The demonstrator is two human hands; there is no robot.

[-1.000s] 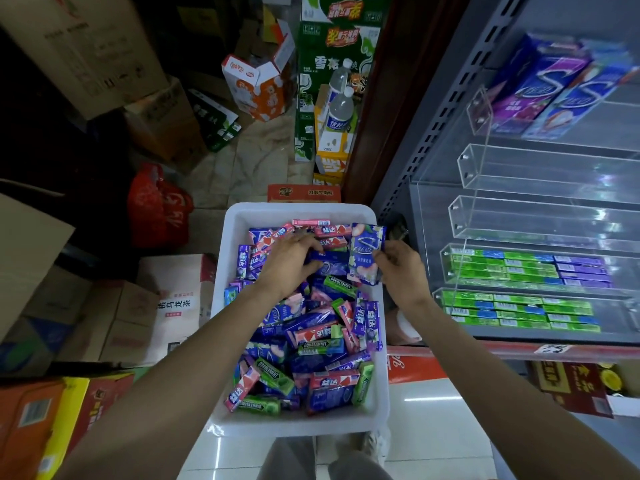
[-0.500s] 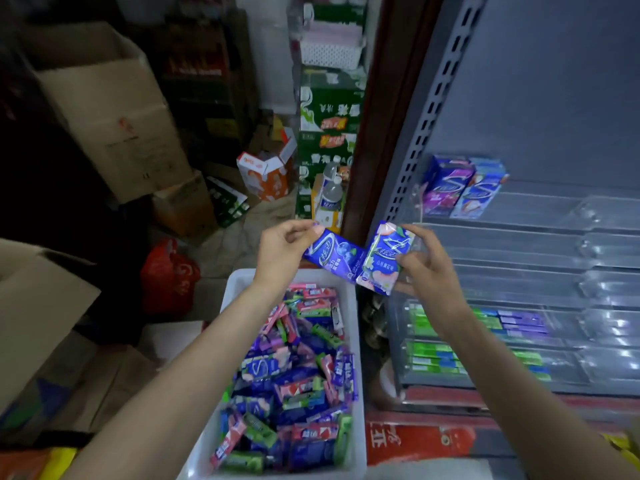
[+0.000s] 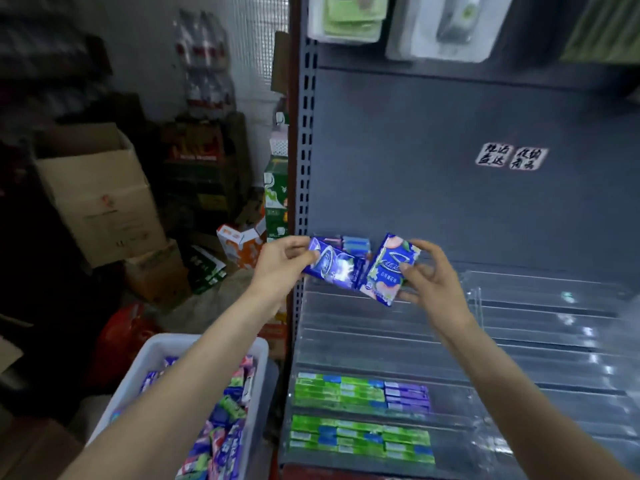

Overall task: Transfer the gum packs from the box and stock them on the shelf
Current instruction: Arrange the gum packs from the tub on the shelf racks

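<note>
My left hand (image 3: pixel 281 263) pinches a dark blue gum pack (image 3: pixel 331 266) by its left end. My right hand (image 3: pixel 427 278) grips a blue pack with a pink peach picture (image 3: pixel 389 270) by its right side. Both packs are raised side by side in front of the top clear tier of the shelf (image 3: pixel 381 327), where a few blue and purple packs (image 3: pixel 351 243) stand. The white box (image 3: pixel 154 356) full of mixed gum packs sits at lower left, under my left forearm. Lower tiers hold rows of green and purple packs (image 3: pixel 360 393).
The grey perforated shelf upright (image 3: pixel 304 168) divides the shelf from a storage corner with cardboard boxes (image 3: pixel 100 192), drink cartons (image 3: pixel 275 199) and a red bag (image 3: pixel 121 337). Packaged goods (image 3: pixel 346 15) hang above the shelf's back panel.
Both hands left the box, each lifting a gum pack, and moved up and right to the shelf's top tier. The view has tilted up from the box to the shelf.
</note>
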